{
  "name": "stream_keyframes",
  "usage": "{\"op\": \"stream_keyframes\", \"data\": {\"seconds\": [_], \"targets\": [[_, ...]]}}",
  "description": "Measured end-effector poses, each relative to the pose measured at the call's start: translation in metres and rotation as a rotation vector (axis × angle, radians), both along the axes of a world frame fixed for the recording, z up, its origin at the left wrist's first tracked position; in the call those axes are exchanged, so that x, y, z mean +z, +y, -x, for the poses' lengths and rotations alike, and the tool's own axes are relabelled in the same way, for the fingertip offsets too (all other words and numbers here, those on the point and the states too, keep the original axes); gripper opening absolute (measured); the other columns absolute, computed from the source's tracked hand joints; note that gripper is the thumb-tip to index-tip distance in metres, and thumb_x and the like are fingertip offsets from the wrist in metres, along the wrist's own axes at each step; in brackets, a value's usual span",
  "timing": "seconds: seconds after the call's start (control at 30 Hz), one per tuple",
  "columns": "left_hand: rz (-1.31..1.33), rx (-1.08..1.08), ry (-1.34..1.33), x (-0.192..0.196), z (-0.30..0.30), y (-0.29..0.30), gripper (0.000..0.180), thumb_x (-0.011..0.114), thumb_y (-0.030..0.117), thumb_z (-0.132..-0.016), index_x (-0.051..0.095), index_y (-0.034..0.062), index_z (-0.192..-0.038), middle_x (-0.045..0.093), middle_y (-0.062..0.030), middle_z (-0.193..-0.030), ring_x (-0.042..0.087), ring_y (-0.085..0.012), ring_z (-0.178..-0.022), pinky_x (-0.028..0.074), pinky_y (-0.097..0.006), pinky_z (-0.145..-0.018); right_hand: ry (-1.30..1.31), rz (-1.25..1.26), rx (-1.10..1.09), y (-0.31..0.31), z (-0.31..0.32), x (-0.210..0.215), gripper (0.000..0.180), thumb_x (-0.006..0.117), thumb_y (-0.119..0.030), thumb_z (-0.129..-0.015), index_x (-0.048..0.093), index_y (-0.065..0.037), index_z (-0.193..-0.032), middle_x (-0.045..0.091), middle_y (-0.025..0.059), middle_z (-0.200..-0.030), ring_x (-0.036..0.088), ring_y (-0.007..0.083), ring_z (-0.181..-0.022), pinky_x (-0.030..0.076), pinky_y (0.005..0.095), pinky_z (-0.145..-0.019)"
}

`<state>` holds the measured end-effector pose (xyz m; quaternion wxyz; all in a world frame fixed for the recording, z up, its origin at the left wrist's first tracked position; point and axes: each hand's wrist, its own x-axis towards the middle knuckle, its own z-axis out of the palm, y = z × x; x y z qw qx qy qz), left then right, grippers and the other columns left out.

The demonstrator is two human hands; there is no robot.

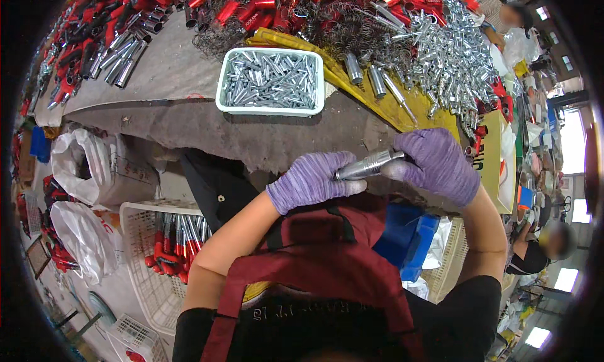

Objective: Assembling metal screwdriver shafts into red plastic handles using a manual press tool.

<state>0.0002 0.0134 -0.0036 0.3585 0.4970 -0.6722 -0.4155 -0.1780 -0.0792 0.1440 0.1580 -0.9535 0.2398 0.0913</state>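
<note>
In front of my chest is a shiny silver metal tube (366, 166), lying nearly level with its right end slightly raised. My left hand (313, 181), in a purple knit glove, grips its left end between thumb and fingers. At the other end, the gloved fingers of my right hand (438, 166) close round the tip, partly hiding it. Beyond my hands, several loose metal tubes (377, 81) rest on a yellow cloth (352, 93). A pale green tray (270, 111) full of short metal pins (270, 79) stands on the grey cloth-covered table (189, 124).
Red-handled metal parts (82, 44) pile up at far left. Dark wire springs (220, 42) and small silver fittings (450, 54) heap along the back. Below the table's left side are white sacks (119, 173) and a white basket (141, 261) of red-handled tools. A blue bin (406, 239) sits at right.
</note>
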Motion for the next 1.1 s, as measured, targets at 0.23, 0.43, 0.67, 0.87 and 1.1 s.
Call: {"op": "stream_keyframes", "data": {"seconds": [0.23, 0.43, 0.67, 0.87, 1.1], "targets": [[0.003, -0.024, -0.017, 0.002, -0.001, 0.0, 0.049, 0.057, 0.057, -0.076, 0.057, 0.0105, -0.092, 0.06, -0.0151, -0.079, 0.059, -0.036, -0.077, 0.046, -0.042, -0.065, -0.266, 0.082, 0.125, 0.003, 0.003, 0.0, 0.039, 0.059, -0.038, -0.08, 0.059, -0.003, -0.098, 0.059, 0.0175, -0.09, 0.059, 0.0333, -0.083, 0.048, 0.0385, -0.072], [0.05, -0.027, -0.06, -0.001, -0.001, 0.001, 0.05, 0.055, 0.059, -0.076, 0.057, 0.0108, -0.091, 0.061, -0.0152, -0.08, 0.059, -0.0358, -0.077, 0.046, -0.042, -0.065, -0.075, 0.065, 0.015, 0.004, 0.003, 0.007, 0.04, 0.059, -0.032, -0.081, 0.056, -0.004, -0.11, 0.058, 0.0158, -0.102, 0.058, 0.0323, -0.09, 0.048, 0.0372, -0.076], [0.039, -0.056, -0.117, 0.005, -0.004, -0.002, 0.046, 0.064, 0.049, -0.074, 0.06, 0.0082, -0.095, 0.06, -0.0152, -0.079, 0.06, -0.0343, -0.077, 0.047, -0.038, -0.066, 0.045, 0.111, -0.138, 0.008, 0.0, 0.008, 0.046, 0.06, -0.04, -0.079, 0.058, -0.006, -0.11, 0.06, 0.0163, -0.094, 0.061, 0.0312, -0.083, 0.049, 0.0362, -0.072], [0.086, -0.064, -0.129, 0.0, -0.003, 0.0, 0.05, 0.061, 0.053, -0.075, 0.059, 0.0073, -0.095, 0.061, -0.0173, -0.081, 0.059, -0.036, -0.078, 0.046, -0.04, -0.066, -0.167, -0.068, 0.049, 0.007, 0.001, -0.009, 0.045, 0.06, -0.046, -0.078, 0.061, -0.007, -0.101, 0.061, 0.013, -0.073, 0.061, 0.0313, -0.069, 0.049, 0.0376, -0.064], [0.222, -0.028, -0.15, -0.012, 0.001, 0.005, 0.053, 0.062, 0.053, -0.074, 0.059, 0.0044, -0.094, 0.06, -0.0177, -0.079, 0.059, -0.036, -0.077, 0.047, -0.041, -0.066, 0.02, -0.089, -0.042, 0.013, 0.002, -0.019, 0.051, 0.064, -0.048, -0.074, 0.06, -0.007, -0.104, 0.063, 0.0142, -0.083, 0.062, 0.031, -0.077, 0.049, 0.0363, -0.068]]}}
